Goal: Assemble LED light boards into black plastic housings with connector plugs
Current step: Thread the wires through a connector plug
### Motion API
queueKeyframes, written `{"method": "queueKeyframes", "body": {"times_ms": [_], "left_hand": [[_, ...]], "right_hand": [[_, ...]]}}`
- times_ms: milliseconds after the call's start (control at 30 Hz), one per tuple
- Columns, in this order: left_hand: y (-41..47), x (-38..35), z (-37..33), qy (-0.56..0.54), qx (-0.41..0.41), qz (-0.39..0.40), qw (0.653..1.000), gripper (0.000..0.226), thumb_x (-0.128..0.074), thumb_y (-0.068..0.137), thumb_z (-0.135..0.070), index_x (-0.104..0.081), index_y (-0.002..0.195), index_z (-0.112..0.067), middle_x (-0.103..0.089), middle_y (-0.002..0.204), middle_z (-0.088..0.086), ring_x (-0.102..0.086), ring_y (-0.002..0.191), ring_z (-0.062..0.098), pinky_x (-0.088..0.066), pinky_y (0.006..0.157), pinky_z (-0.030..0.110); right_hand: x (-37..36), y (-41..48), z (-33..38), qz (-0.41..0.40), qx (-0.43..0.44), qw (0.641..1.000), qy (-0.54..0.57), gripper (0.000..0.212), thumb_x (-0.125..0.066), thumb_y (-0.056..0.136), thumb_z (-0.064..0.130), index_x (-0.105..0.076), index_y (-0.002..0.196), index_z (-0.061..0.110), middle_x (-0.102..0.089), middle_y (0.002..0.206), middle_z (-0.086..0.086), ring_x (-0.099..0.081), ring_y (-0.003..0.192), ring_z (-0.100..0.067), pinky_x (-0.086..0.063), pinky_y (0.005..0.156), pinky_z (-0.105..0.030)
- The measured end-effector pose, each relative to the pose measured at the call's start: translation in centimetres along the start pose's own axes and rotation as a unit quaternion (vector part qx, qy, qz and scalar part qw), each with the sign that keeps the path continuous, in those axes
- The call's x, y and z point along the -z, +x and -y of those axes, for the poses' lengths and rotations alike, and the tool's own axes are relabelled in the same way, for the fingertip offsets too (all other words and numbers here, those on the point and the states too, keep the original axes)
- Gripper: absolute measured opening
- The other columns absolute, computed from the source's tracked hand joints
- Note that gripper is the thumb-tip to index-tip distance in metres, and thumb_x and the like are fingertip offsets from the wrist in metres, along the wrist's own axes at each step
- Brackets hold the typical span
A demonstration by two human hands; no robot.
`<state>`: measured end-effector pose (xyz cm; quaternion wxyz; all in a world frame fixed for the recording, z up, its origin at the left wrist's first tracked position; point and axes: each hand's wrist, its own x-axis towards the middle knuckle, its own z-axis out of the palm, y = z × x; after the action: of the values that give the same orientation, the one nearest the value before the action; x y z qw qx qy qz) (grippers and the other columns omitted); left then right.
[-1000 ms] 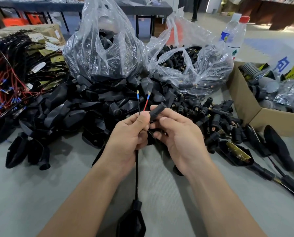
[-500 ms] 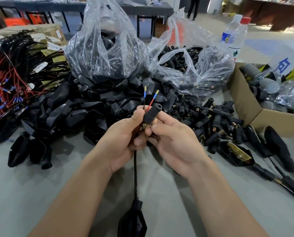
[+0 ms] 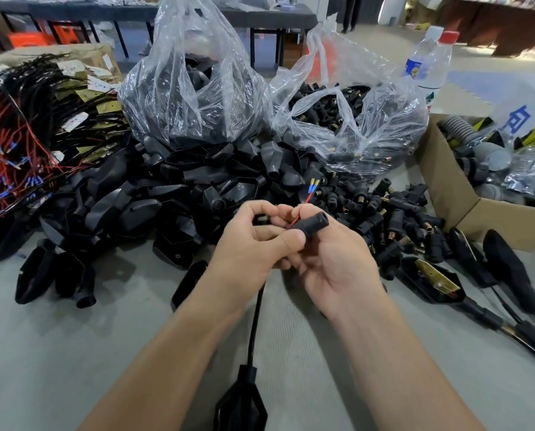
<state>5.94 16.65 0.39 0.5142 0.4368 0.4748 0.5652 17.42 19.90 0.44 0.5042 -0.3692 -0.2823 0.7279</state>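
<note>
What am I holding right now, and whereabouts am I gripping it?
The left hand pinches the black cable at its top, where the wires emerge. The right hand grips the connector plug round its rear half, open end free.

Cool, diffuse overhead light, fairly bright; hottest patch is the floor (image 3: 483, 63) back right. Shadows soft and faint on the grey table (image 3: 58, 353), darkest under the left hand (image 3: 250, 247) and right hand (image 3: 337, 269). Specular glare all over the clear bags (image 3: 197, 98). Black housing pile (image 3: 120, 209) crushed, little detail. Centre sharp; heavy wide-angle bending at edges, cardboard box (image 3: 446, 197) leans. Far background soft, slightly smeared.
</note>
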Motion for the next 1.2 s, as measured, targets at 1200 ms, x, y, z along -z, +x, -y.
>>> {"method": "queueKeyframes", "body": {"times_ms": [1200], "left_hand": [[1.4, 4.7, -0.4, 0.129, -0.096, -0.100, 0.982, 0.046, -0.083, 0.074, 0.009, -0.081, 0.090, -0.034, -0.078, 0.087, -0.005, -0.072, 0.083, 0.009, -0.058, 0.078, 0.023]], "right_hand": [[1.5, -0.8, 0.7, -0.037, 0.265, 0.846, -0.461, 0.011, -0.074, 0.085, 0.030, -0.076, 0.075, 0.032, -0.069, 0.065, 0.012, -0.058, 0.058, 0.001, -0.040, 0.056, -0.009]]}}
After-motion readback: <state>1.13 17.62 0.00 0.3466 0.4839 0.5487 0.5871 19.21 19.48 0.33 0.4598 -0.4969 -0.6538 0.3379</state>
